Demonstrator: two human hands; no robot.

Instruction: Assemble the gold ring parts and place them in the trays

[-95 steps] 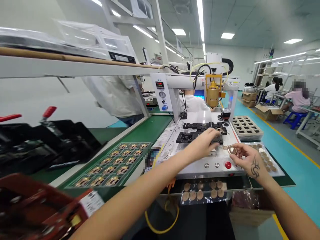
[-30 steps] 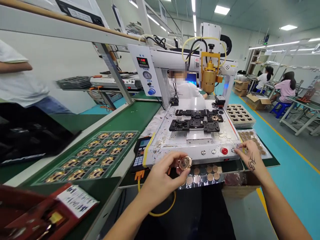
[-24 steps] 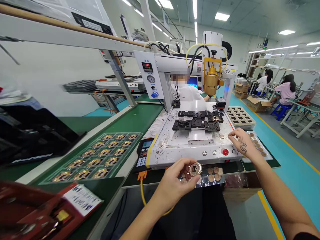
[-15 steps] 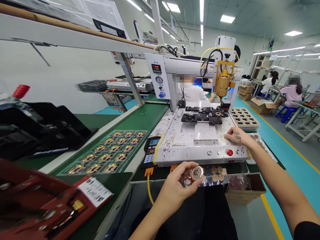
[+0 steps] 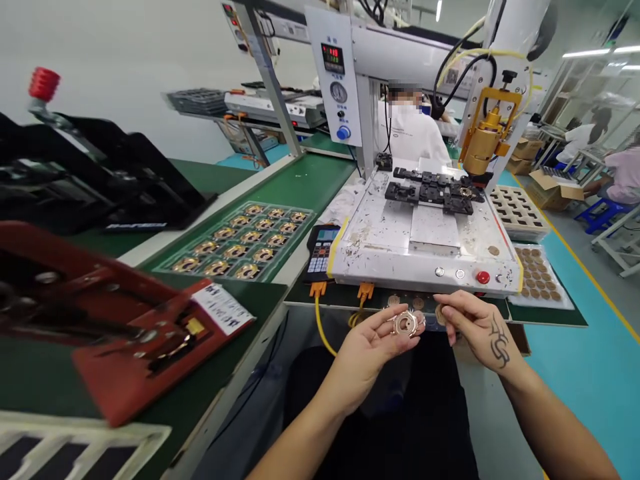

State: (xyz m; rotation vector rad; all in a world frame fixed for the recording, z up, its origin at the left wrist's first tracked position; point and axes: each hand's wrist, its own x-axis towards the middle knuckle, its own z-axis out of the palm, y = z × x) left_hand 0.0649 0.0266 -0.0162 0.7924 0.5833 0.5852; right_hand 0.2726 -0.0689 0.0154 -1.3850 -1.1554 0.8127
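Observation:
My left hand (image 5: 365,357) is closed, pinching a shiny rose-gold round metal part (image 5: 404,324) with a ringed centre by its edge. Just right of it, my right hand (image 5: 483,328) is closed on a small brown disc (image 5: 440,315), held between thumb and fingertips. The two pieces are a short gap apart, in front of the machine's front edge. Similar round discs (image 5: 418,303) lie below that edge, partly hidden by my hands. One more disc (image 5: 493,251) rests at the right front of the white machine bed (image 5: 370,260).
Black fixtures (image 5: 435,192) sit on the bed below a brass-coloured press head (image 5: 483,143). Left are a clear tray (image 5: 230,250) of gold parts and a red clamp (image 5: 135,360). A sheet of brown discs (image 5: 537,273) lies right. A co-worker (image 5: 417,133) sits behind the machine.
My right hand has come from the bed's right front toward my left hand, now with a disc in its fingers. The left hand still holds the metal part. My view has tilted down.

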